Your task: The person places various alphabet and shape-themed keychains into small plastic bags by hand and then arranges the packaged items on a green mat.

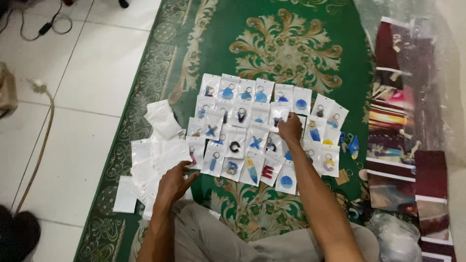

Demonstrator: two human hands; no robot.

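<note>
Several small clear bags, each with a coloured letter or round keychain inside, lie in rows on a green patterned rug. My right hand reaches forward and pinches one keychain bag in the upper middle of the rows. My left hand rests with spread fingers on a pile of empty white bags at the left of the rows, holding nothing that I can see. My knees in grey trousers show at the bottom.
Loose unbagged keychains lie at the right of the rows. Printed sheets in plastic wrap run along the rug's right edge. White floor tiles lie to the left, with a cable and a dark object.
</note>
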